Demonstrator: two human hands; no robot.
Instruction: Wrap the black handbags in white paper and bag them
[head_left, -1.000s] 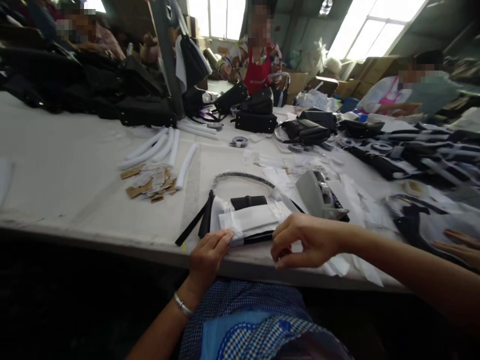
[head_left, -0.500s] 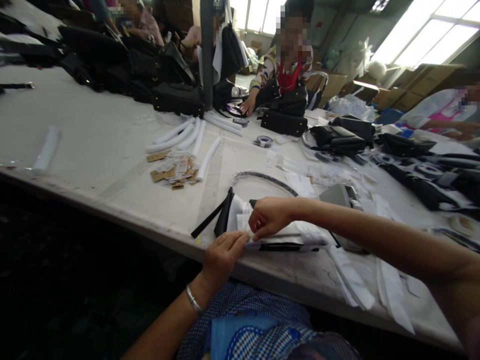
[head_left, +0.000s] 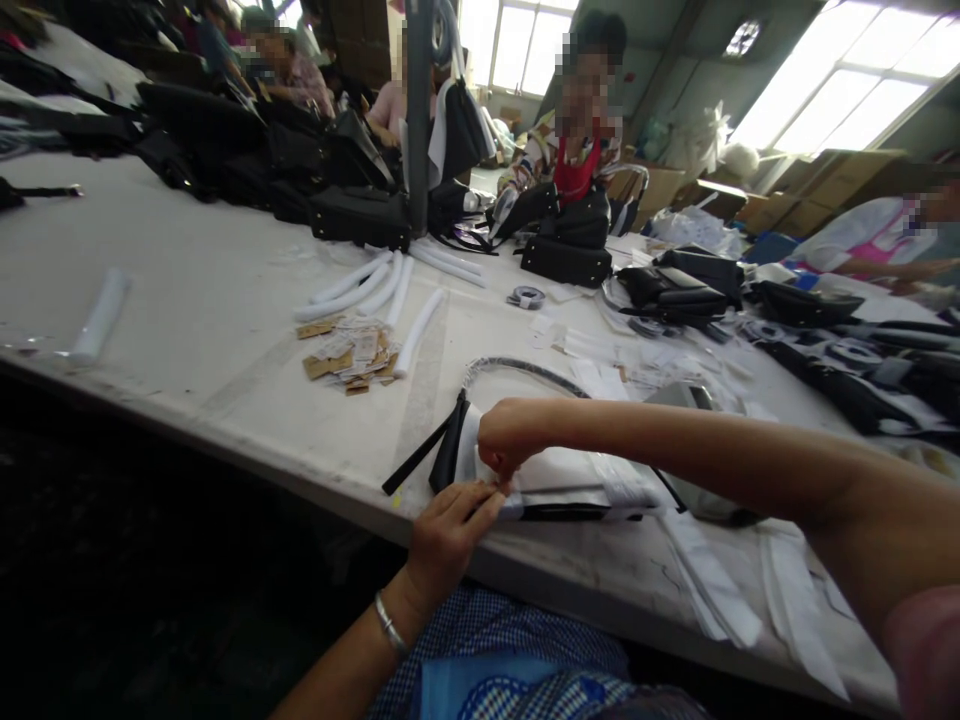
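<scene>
right hand (head_left: 514, 440) has crossed over the black bag (head_left: 448, 455) and come down at the fingertips of the left hand (head_left: 457, 525); a second ago it hung by the bag's near right end, well apart from the other. its fingers are now curled downward, though i cannot tell whether they pinch anything. the left hand has kept to the bag's near left corner, fingers stretched flat against it; whether it grips the edge is hidden. the bag lies at the near edge of the worktop (head_left: 195, 270), a white covering (head_left: 559, 472) over its upper face, its wrapped handle (head_left: 544, 365) arching away on the far side. with both hands meeting there, the work seems to have narrowed to that one corner, the left steadying while the right does the finer part. loose white strips (head_left: 709, 580) hang over the edge to the right, untouched by either hand.
</scene>
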